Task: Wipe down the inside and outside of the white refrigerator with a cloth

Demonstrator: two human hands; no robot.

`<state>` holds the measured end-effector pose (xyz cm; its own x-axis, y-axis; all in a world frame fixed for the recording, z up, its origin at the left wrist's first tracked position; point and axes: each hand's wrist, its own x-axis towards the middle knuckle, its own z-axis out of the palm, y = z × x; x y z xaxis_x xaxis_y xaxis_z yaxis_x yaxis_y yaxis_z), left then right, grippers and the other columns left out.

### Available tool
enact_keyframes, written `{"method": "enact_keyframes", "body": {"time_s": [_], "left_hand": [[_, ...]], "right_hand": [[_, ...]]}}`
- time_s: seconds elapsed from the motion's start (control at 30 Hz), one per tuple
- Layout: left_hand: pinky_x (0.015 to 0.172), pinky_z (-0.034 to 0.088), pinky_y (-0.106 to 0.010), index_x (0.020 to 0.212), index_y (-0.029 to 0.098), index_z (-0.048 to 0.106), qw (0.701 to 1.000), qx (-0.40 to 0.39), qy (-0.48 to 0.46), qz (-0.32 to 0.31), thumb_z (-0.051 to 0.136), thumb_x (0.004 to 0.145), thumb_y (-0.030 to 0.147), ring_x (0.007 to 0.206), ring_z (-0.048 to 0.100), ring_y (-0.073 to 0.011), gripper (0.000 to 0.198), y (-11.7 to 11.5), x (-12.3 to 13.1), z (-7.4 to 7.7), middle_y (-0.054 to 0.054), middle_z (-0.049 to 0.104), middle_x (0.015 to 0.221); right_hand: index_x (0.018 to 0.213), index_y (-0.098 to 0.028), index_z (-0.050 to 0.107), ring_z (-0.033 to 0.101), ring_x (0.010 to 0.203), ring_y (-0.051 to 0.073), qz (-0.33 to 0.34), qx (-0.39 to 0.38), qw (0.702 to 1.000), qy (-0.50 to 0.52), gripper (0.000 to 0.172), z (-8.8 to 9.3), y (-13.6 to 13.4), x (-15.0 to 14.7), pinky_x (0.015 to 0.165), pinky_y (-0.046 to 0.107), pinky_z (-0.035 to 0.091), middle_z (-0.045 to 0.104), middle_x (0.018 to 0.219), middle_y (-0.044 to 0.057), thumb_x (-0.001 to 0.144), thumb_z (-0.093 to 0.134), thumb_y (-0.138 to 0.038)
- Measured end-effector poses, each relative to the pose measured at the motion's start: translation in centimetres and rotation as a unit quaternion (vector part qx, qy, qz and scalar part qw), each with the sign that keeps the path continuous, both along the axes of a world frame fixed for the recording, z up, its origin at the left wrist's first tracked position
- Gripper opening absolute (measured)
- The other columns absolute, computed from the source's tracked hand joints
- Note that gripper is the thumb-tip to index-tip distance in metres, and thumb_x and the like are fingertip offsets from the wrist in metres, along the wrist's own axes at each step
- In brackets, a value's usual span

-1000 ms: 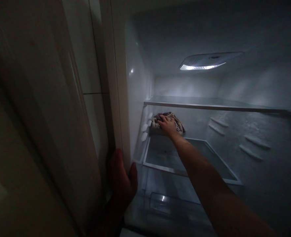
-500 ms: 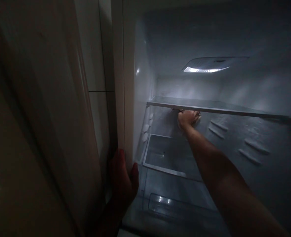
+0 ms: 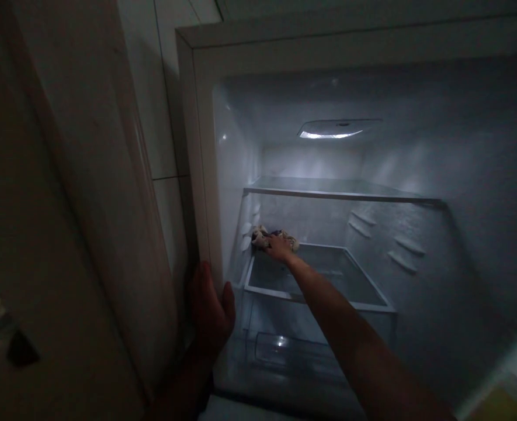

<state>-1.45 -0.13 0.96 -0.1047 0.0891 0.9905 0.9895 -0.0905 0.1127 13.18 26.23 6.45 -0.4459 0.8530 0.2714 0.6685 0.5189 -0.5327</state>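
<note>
I am looking into an open, dim fridge. My right hand [image 3: 279,248] reaches deep inside and presses a crumpled patterned cloth [image 3: 262,237] against the back left corner, just above the lower glass shelf [image 3: 328,280]. Its fingers curl over the cloth. My left hand [image 3: 209,307] rests on the fridge's left front edge [image 3: 205,222], fingers wrapped round it near the door gap. The upper glass shelf [image 3: 341,190] sits above the cloth.
A lamp [image 3: 332,130] glows in the fridge ceiling. A clear drawer [image 3: 280,351] lies below the lower shelf. Ribs [image 3: 398,245] line the right inner wall. The open door [image 3: 65,234] stands at my left, with a tiled wall [image 3: 166,117] behind it.
My right hand moved from the back wall just under the upper shelf down and left to the rear left corner over the lower shelf. The camera pulled back and tilted up.
</note>
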Motion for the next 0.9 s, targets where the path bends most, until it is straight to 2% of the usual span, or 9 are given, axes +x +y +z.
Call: {"method": "enact_keyframes", "body": {"time_s": [0.1,0.17,0.3,0.47,0.53,0.6,0.7,0.83,0.9], "left_hand": [[0.122,0.049,-0.054,0.178,0.01,0.024,1.0,0.001,-0.007,0.004,0.062,0.107,0.025,0.154,0.054,-0.0401,0.082,0.1,0.1,0.2,-0.031,0.055,0.162],[0.121,0.05,-0.055,0.177,0.01,0.025,1.0,0.003,-0.013,0.002,0.061,0.107,0.025,0.153,0.055,-0.0406,0.081,0.1,0.2,0.2,-0.032,0.056,0.162],[0.121,0.051,-0.056,0.177,0.01,0.026,1.0,-0.004,-0.024,-0.005,0.062,0.107,0.027,0.154,0.055,-0.0412,0.08,0.1,0.3,0.0,-0.032,0.056,0.161],[0.122,0.05,-0.056,0.175,0.01,0.031,0.999,-0.002,-0.039,-0.009,0.062,0.107,0.03,0.151,0.057,-0.0405,0.078,0.4,0.2,-0.4,-0.031,0.059,0.159],[0.123,0.049,-0.057,0.175,0.009,0.031,0.999,-0.003,-0.042,-0.004,0.061,0.107,0.032,0.151,0.057,-0.0405,0.077,0.6,0.1,-0.5,-0.031,0.058,0.16],[0.123,0.049,-0.057,0.175,0.009,0.032,0.999,-0.003,-0.043,-0.002,0.06,0.107,0.032,0.151,0.058,-0.0406,0.076,0.6,0.1,-0.5,-0.031,0.058,0.159],[0.121,0.051,-0.056,0.175,0.009,0.031,0.999,0.0,-0.032,-0.005,0.062,0.107,0.029,0.151,0.057,-0.0407,0.077,0.5,0.2,-0.3,-0.032,0.059,0.157],[0.121,0.05,-0.058,0.175,0.009,0.029,1.0,0.006,-0.017,-0.011,0.064,0.106,0.028,0.153,0.055,-0.0425,0.08,0.3,0.0,0.0,-0.033,0.057,0.159],[0.122,0.049,-0.06,0.175,0.009,0.029,1.0,-0.001,-0.022,-0.018,0.064,0.106,0.029,0.154,0.054,-0.0438,0.08,0.3,-0.1,0.0,-0.034,0.056,0.161]], "right_hand": [[0.1,-0.023,0.083,0.076,0.115,0.036,0.037,-0.083,0.994,0.061,0.029,-0.3,-2.0,0.7,0.108,0.051,0.056,0.083,0.105,0.01,0.079,0.086,-0.042],[0.098,-0.02,0.081,0.079,0.093,0.03,0.067,-0.133,0.98,0.135,0.038,-0.4,-3.7,0.5,0.09,0.043,0.062,0.081,0.09,0.008,0.084,0.08,-0.055],[0.125,-0.018,0.073,0.078,0.092,0.025,0.077,-0.146,0.93,0.328,0.061,0.3,-6.6,-1.8,0.081,0.037,0.064,0.081,0.105,0.01,0.1,0.051,-0.07],[0.131,-0.025,0.07,0.074,0.116,0.025,0.044,-0.12,0.872,0.473,0.053,6.2,-4.2,-6.8,0.099,0.037,0.061,0.081,0.119,0.005,0.095,0.063,-0.063],[0.128,-0.026,0.07,0.074,0.114,0.025,0.032,-0.139,0.857,0.495,0.049,8.5,-2.5,-8.1,0.099,0.039,0.061,0.081,0.116,0.005,0.093,0.064,-0.061],[0.125,-0.025,0.069,0.076,0.108,0.026,0.029,-0.16,0.845,0.51,0.05,9.3,-1.9,-8.4,0.096,0.039,0.062,0.081,0.113,0.006,0.094,0.062,-0.062],[0.123,-0.024,0.069,0.076,0.097,0.025,0.051,-0.178,0.837,0.514,0.054,7.5,-4.1,-7.3,0.088,0.038,0.063,0.08,0.104,0.005,0.092,0.062,-0.068],[0.121,-0.024,0.074,0.074,0.094,0.026,0.106,-0.18,0.843,0.495,0.06,3.2,-10.2,-3.8,0.086,0.038,0.063,0.078,0.097,0.003,0.086,0.071,-0.072],[0.121,-0.024,0.077,0.072,0.102,0.026,0.151,-0.128,0.875,0.442,0.054,1.9,-12.5,-1.5,0.092,0.038,0.061,0.078,0.104,0.004,0.085,0.076,-0.064]]}}
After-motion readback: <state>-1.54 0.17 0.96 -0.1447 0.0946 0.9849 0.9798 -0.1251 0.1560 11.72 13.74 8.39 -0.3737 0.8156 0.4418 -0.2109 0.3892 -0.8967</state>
